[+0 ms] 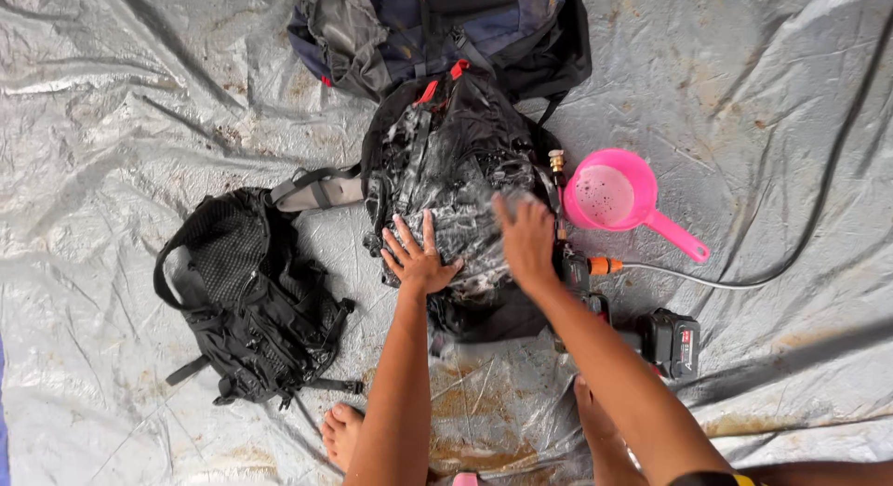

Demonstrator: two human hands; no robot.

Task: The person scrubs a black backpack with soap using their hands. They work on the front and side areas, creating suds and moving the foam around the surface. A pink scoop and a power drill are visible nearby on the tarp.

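Observation:
A black backpack (451, 160) covered in white soap foam lies in the middle of a grey tarp (112, 123). My left hand (419, 255) rests flat on its near left side, fingers spread. On the foamy near right side my right hand (526, 239) presses down, slightly blurred, with its fingers hidden from view. Neither hand holds a separate thing that I can see.
A second black backpack (251, 300) lies to the left. A blue-and-grey backpack (437, 26) sits at the far edge. A pink dipper (614, 196) with soapy water is on the right, next to a cordless spray gun (642, 328) with a hose (744, 283). My bare feet (342, 432) are near.

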